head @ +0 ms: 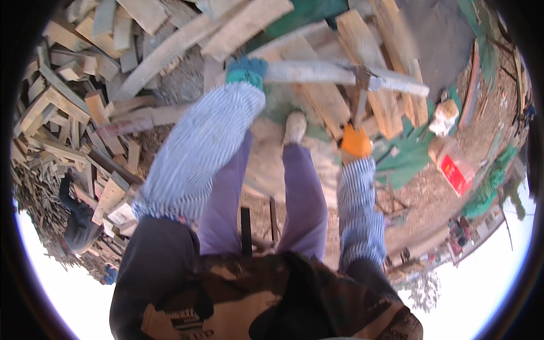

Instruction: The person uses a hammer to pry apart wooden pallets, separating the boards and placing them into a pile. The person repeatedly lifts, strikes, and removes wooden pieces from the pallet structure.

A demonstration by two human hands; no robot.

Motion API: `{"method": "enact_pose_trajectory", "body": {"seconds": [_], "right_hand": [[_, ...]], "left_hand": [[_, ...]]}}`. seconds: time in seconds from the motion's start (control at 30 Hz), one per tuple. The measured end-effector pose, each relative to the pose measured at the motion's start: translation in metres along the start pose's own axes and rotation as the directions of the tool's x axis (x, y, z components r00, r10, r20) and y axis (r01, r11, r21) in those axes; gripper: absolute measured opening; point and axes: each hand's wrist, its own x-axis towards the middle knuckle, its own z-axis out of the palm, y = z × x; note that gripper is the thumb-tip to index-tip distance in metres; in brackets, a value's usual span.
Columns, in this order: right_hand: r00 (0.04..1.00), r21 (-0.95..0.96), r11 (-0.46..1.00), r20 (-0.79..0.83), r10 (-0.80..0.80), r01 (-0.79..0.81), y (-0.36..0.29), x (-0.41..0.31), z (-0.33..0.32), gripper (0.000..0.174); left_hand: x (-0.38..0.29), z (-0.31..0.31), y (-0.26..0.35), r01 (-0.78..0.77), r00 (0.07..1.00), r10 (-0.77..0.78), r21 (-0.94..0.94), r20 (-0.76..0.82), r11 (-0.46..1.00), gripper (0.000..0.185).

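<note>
My left hand (246, 71), in a blue-green glove, grips the left end of a long, pale, weathered wooden board (310, 71). The board runs across in front of me to the right. My right hand (356, 141), in an orange glove, is closed around the lower end of a hammer-like tool (361, 104). Its dark head lies at the board, right of the middle; blur hides its exact shape and whether it touches. Beneath the board, several thick timber pieces (325, 100) lie slanted.
A heap of loose wood offcuts (102, 63) fills the left side. Green sheeting (403, 159) covers ground at the right, near a clear plastic bag with a red label (455, 172). My shoe (295, 126) is below the board. Another person (80, 227) bends by the woodpile at far left.
</note>
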Motion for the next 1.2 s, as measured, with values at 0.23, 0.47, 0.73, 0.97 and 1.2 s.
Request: {"method": "enact_pose_trajectory", "body": {"seconds": [0.23,0.47,0.73,0.97,1.2], "right_hand": [[0.994,0.300,0.948,-0.053,-0.095,0.106,0.011,0.000,0.016,0.027],[0.859,0.519,0.814,-0.509,0.050,0.260,-0.117,0.015,0.087,0.014],[0.784,0.323,0.783,-0.539,-0.309,0.531,-0.005,0.026,0.055,0.018],[0.990,0.974,0.229,-0.036,0.136,0.004,-0.025,0.006,0.060,0.017],[0.956,0.983,0.136,0.077,0.285,-0.120,-0.009,-0.051,-0.036,0.038]], "left_hand": [[0.005,0.005,0.007,0.083,0.996,-0.085,-0.070,-0.032,0.994,0.046],[-0.024,0.030,0.014,0.049,0.999,-0.050,-0.096,-0.005,0.994,0.044],[-0.045,0.094,0.006,-0.266,0.945,0.130,-0.477,-0.299,0.838,0.087],[-0.023,0.146,-0.017,0.080,0.993,0.073,-0.990,0.089,0.114,0.079],[-0.023,0.072,-0.016,-0.222,0.930,-0.025,-0.614,-0.368,0.758,0.083]]}}
